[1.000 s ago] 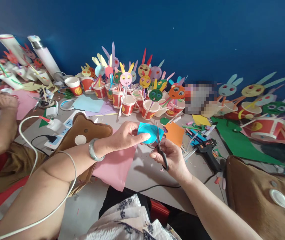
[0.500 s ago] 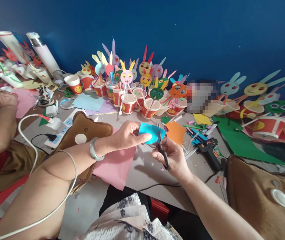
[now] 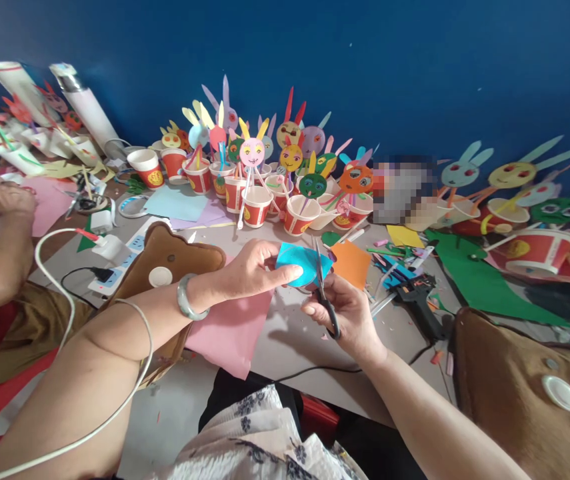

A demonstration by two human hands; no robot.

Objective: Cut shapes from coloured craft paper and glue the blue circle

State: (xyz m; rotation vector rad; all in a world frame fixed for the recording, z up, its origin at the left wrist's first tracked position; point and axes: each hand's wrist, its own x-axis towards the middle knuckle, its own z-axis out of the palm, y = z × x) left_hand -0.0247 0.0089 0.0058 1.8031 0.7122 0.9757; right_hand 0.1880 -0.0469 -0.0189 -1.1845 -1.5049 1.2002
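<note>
Between thumb and fingers, my left hand (image 3: pixel 253 270) pinches a piece of blue paper (image 3: pixel 301 265) whose lower edge is rounded. Black-handled scissors (image 3: pixel 325 305) sit in my right hand (image 3: pixel 349 313), thumb and fingers closed around the handles. Their blades point away from me and lie across the right part of the blue paper. Below my left forearm rests a pink sheet (image 3: pixel 237 320). Just beyond my right hand is an orange paper square (image 3: pixel 351 264).
Paper cups (image 3: pixel 257 206) with paper rabbit heads line the blue wall. At right lie a black glue gun (image 3: pixel 419 307), a green sheet (image 3: pixel 489 277) and a brown cushion-like pouch (image 3: pixel 525 387). Left are a power strip (image 3: pixel 127 260), a white cable (image 3: pixel 65 293) and another person's hand (image 3: pixel 9 198).
Both hands stay almost in place, still gripping the blue paper and the scissors. The blue paper has shifted very slightly against the blades; the view has moved a little.
</note>
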